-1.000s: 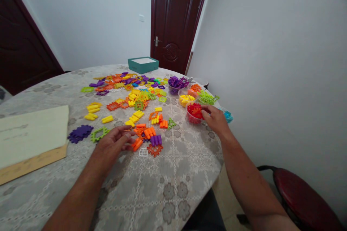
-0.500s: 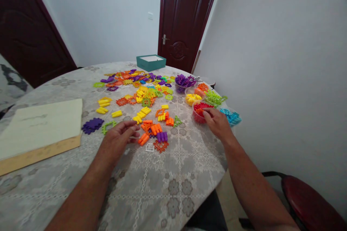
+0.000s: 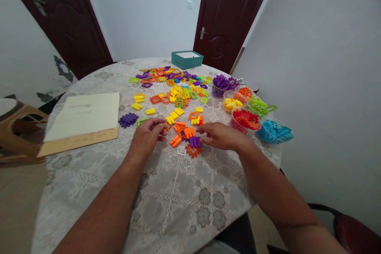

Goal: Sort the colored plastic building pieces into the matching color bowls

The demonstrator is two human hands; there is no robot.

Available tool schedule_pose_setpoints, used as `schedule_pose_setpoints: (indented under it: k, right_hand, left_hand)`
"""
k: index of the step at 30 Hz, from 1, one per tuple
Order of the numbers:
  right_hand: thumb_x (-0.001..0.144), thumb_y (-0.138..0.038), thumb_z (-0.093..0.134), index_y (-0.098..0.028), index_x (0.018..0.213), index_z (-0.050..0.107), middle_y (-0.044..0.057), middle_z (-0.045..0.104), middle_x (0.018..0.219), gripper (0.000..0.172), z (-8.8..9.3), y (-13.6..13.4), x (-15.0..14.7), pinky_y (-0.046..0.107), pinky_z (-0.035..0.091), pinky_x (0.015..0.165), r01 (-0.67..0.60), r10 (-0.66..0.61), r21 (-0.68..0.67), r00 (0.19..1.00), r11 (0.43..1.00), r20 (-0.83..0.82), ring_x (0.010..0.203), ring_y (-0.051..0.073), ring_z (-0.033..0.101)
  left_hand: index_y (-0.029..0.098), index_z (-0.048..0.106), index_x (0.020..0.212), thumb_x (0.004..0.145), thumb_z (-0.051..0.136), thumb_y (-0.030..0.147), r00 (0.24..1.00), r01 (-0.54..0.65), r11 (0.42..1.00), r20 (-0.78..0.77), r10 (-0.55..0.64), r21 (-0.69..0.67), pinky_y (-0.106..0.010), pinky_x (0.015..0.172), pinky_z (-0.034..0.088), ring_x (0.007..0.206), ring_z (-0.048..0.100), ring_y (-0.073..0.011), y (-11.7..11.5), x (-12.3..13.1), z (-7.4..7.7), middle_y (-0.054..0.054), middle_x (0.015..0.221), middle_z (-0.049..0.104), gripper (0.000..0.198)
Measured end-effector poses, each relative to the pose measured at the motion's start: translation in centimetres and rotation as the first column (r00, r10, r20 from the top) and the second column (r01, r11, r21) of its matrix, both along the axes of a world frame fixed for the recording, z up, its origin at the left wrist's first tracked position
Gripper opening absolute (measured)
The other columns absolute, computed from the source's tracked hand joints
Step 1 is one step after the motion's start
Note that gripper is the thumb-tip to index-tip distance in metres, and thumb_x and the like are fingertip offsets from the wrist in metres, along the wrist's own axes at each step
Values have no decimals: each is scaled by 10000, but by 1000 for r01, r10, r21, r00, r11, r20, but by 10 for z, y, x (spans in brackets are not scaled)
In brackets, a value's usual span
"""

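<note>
My left hand (image 3: 149, 135) hovers at the left of a small pile of plastic building pieces, its fingers curled but apart and holding nothing I can see. An orange piece (image 3: 166, 127) lies just past its fingertips. On the other side of the pile is my right hand (image 3: 223, 135), fingers apart, close to a purple ribbed piece (image 3: 195, 142); whether it touches that piece is unclear. Between the hands are orange tube-like pieces (image 3: 189, 132), an orange toothed frame (image 3: 193, 151) and a white window piece (image 3: 181, 151).
Tubs of sorted pieces line the right side: a red tub (image 3: 238, 126), yellow pieces (image 3: 232, 104), purple pieces (image 3: 223, 83), green pieces (image 3: 258, 105) and a blue bag (image 3: 275, 131). Mixed pieces spread behind. A teal box (image 3: 187, 62) stands far back; an open pad (image 3: 86, 115) lies left.
My right hand has left the red tub, where it had a red-orange piece at its fingertips, and come back to the pile. My view has swung left; the left hand stays beside the pile.
</note>
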State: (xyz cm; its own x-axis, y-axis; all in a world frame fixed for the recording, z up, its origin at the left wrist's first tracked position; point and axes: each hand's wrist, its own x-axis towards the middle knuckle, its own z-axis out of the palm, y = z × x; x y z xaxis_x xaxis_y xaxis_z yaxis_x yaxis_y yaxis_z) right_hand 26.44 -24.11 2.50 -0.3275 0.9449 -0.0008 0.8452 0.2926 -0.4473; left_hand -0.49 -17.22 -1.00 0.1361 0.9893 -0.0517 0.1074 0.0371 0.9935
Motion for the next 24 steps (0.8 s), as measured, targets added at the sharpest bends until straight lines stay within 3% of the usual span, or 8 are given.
schedule_pose_setpoints:
  k: [2,5,12,17,21,24]
  right_hand:
    - [872,-363,740,-254,999,740,58,764,952,167,-14,12,-9,296,454,667,49,-48,-3,995,999,91,775,204,662]
    - [845,-461,766,-232,883,684,58,720,834,247,-31,15,-18,282,346,587,112,-113,18,980,994,163,674,181,582]
    - [897,-383,717,-220,887,623,-5,634,773,188,-37,10,-15,260,289,595,35,-36,-37,999,999,-28,667,140,516]
    - [942,-382,671,-205,940,633,-6,640,796,181,-39,15,-23,255,320,630,109,-93,65,974,992,-209,688,133,521]
    - [936,-372,684,-204,958,636,-8,642,793,175,-45,13,-38,250,342,640,119,-83,90,942,989,-326,700,137,528]
    - [929,-339,687,-207,1026,650,-2,659,837,168,-46,11,-44,249,383,670,75,-32,95,920,993,-390,743,144,553]
  left_hand:
    - [157,718,1037,776,689,402,999,10,1000,-51,-9,11,-302,645,573,742,678,-183,-1,1,1,-64,874,740,359]
    - [162,715,1066,797,670,409,992,41,999,-120,-38,26,-301,646,564,738,683,-190,-2,2,1,-53,846,735,368]
    - [192,712,1075,857,647,481,963,127,987,-249,-99,101,-310,666,557,766,702,-206,-2,1,-7,-49,929,755,368]
    - [198,702,1161,877,658,503,936,258,953,-283,-207,158,-336,757,558,869,708,-227,-4,3,-11,-65,1001,758,419]
    - [202,691,1208,866,682,501,897,391,911,-278,-344,134,-323,710,542,794,686,-207,-12,9,-6,-60,979,750,455]
    - [213,717,1110,888,655,471,872,441,882,-311,-378,166,-310,679,515,744,657,-193,-15,11,-4,-39,890,736,346]
